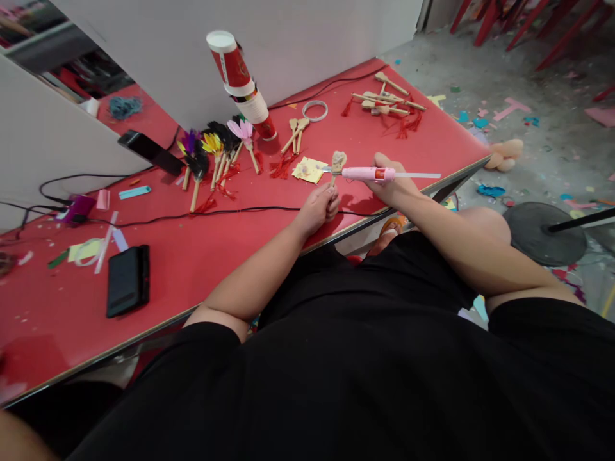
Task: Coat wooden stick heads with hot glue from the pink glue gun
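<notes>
My left hand (pixel 318 209) is closed around the handle of a small wooden stick with a wide, pale head (pixel 339 160), held upright over the near side of the red table. In my right hand (pixel 390 186) is a pink glue gun (pixel 368 174), lying level with a clear glue stick (pixel 418 175) poking out of its back end. The gun's nozzle points left and crosses the stick just below its head; whether they touch I cannot tell. Behind them lies a yellow paper pad (pixel 310 169) with blotches on it.
Wooden sticks with red tassels (pixel 384 102) lie heaped at the back right. Feathered sticks (pixel 216 150) stand left of stacked red cups (pixel 247 83). A tape ring (pixel 315 111), a black cable (pixel 230 210), a black phone (pixel 127 280) and a propped phone (pixel 151 152) share the table (pixel 192 256).
</notes>
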Tool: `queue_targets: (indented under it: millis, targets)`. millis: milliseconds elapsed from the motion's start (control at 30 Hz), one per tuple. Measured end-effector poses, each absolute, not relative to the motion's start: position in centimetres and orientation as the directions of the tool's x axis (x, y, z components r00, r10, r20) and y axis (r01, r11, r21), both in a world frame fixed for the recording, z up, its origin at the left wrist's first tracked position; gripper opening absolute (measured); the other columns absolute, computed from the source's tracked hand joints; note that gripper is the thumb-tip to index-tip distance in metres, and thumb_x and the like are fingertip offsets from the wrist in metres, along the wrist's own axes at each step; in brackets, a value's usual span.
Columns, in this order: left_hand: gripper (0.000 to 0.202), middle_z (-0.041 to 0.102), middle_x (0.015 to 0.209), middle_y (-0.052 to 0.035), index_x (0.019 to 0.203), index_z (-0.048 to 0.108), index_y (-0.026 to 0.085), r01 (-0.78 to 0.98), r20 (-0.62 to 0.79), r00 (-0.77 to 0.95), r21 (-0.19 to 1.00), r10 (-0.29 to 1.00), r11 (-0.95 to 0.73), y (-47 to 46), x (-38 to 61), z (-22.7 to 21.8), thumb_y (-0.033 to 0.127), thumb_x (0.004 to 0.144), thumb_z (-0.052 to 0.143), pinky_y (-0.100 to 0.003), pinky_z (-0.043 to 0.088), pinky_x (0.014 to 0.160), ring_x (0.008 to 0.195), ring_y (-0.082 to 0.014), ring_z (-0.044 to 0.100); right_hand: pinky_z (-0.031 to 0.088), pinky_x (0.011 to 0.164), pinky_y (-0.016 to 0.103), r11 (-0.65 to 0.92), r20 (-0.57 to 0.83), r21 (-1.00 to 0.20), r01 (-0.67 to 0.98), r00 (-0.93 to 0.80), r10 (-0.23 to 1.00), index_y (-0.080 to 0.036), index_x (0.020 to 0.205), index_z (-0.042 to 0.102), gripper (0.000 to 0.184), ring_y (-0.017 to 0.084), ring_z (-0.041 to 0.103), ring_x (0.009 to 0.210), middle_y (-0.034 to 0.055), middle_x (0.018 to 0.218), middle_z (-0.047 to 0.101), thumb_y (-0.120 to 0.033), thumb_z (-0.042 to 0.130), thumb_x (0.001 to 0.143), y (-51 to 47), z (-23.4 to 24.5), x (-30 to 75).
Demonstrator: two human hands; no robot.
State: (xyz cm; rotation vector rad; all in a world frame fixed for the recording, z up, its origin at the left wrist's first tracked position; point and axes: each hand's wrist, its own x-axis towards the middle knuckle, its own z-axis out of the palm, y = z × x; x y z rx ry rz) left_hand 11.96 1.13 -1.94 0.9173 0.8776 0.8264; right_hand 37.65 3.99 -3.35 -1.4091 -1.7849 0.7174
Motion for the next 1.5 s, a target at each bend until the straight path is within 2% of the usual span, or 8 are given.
queue_targets:
  millis: [133, 367, 567, 867, 967, 1200, 1333, 1500]
  targets:
    - [0.045, 0.030, 0.061, 0.0121, 0.087, 0.041, 0.026, -0.222, -0.281, 0.403, 0.893, 0.871, 0.390, 1.21, 11.88, -2.16, 0.041, 0.116, 0.073, -0.019, 0.016, 0.048, 0.046, -0.0061, 0.019, 0.030, 0.071, 0.040, 0.250, 0.224, -0.793, 0.555, -0.117, 0.968, -0.032, 0.096, 0.044, 0.070, 0.023, 0.049, 0.072, -0.0014, 0.078, 0.055, -0.088, 0.086, 0.093, 4.08, -3.57, 37.65]
    - [0.040, 0.031, 0.059, 0.0116, 0.085, 0.043, 0.026, -0.227, -0.262, 0.404, 0.900, 0.877, 0.373, 1.14, 11.95, -2.04, 0.035, 0.116, 0.068, -0.018, 0.015, 0.047, 0.047, -0.0070, 0.018, 0.029, 0.069, 0.040, 0.295, 0.268, -0.786, 0.543, -0.130, 0.955, -0.033, 0.095, 0.042, 0.072, 0.023, 0.045, 0.070, -0.0019, 0.073, 0.051, -0.096, 0.076, 0.094, 4.42, -4.05, 37.68]
    - [0.043, 0.032, 0.060, 0.0119, 0.086, 0.041, 0.026, -0.252, -0.312, 0.387, 0.869, 0.867, 0.425, 0.89, 12.17, -1.45, 0.034, 0.115, 0.072, -0.017, 0.014, 0.047, 0.047, -0.0061, 0.020, 0.031, 0.069, 0.041, 0.296, 0.265, -0.789, 0.538, -0.138, 0.954, -0.032, 0.096, 0.043, 0.070, 0.023, 0.048, 0.072, -0.0016, 0.076, 0.052, -0.093, 0.078, 0.094, 4.18, -3.65, 37.67]
    - [0.044, 0.034, 0.060, 0.0120, 0.087, 0.041, 0.025, -0.225, -0.278, 0.428, 0.889, 0.860, 0.399, 0.80, 11.88, -1.59, 0.038, 0.118, 0.071, -0.015, 0.017, 0.047, 0.047, -0.0062, 0.021, 0.031, 0.070, 0.039, 0.295, 0.271, -0.797, 0.526, -0.125, 0.954, -0.032, 0.097, 0.044, 0.062, 0.022, 0.048, 0.073, -0.0029, 0.076, 0.049, -0.078, 0.086, 0.094, 4.39, -3.75, 37.76]
    - [0.043, 0.035, 0.060, 0.0113, 0.086, 0.042, 0.025, -0.211, -0.263, 0.426, 0.901, 0.865, 0.378, 0.71, 11.85, -1.53, 0.037, 0.119, 0.067, -0.016, 0.018, 0.047, 0.047, -0.0065, 0.022, 0.031, 0.069, 0.039, 0.301, 0.273, -0.798, 0.523, -0.131, 0.953, -0.032, 0.097, 0.044, 0.062, 0.023, 0.049, 0.074, -0.0024, 0.076, 0.049, -0.080, 0.085, 0.094, 4.32, -3.57, 37.69]
    - [0.045, 0.036, 0.061, 0.0113, 0.086, 0.042, 0.025, -0.206, -0.275, 0.418, 0.899, 0.866, 0.386, 0.59, 11.86, -1.37, 0.038, 0.117, 0.072, -0.017, 0.017, 0.048, 0.047, -0.0059, 0.023, 0.030, 0.067, 0.039, 0.305, 0.285, -0.784, 0.540, -0.123, 0.951, -0.032, 0.093, 0.041, 0.069, 0.022, 0.045, 0.069, -0.0023, 0.071, 0.049, -0.088, 0.082, 0.093, 4.17, -3.29, 37.62]
    - [0.048, 0.035, 0.062, 0.0119, 0.088, 0.041, 0.026, -0.225, -0.284, 0.421, 0.888, 0.861, 0.402, 0.76, 11.82, -1.67, 0.041, 0.112, 0.079, -0.017, 0.015, 0.048, 0.048, -0.0064, 0.023, 0.030, 0.067, 0.038, 0.287, 0.272, -0.788, 0.545, -0.111, 0.956, -0.032, 0.093, 0.041, 0.064, 0.022, 0.047, 0.068, -0.0033, 0.072, 0.051, -0.078, 0.086, 0.093, 4.16, -3.34, 37.70]
    - [0.050, 0.035, 0.060, 0.0122, 0.087, 0.041, 0.027, -0.214, -0.222, 0.458, 0.912, 0.861, 0.349, 1.03, 11.71, -2.27, 0.047, 0.109, 0.081, -0.018, 0.015, 0.047, 0.048, -0.0070, 0.022, 0.031, 0.068, 0.039, 0.260, 0.246, -0.785, 0.562, -0.101, 0.964, -0.032, 0.094, 0.042, 0.054, 0.021, 0.047, 0.068, -0.0042, 0.072, 0.051, -0.069, 0.082, 0.095, 3.94, -3.23, 37.61]
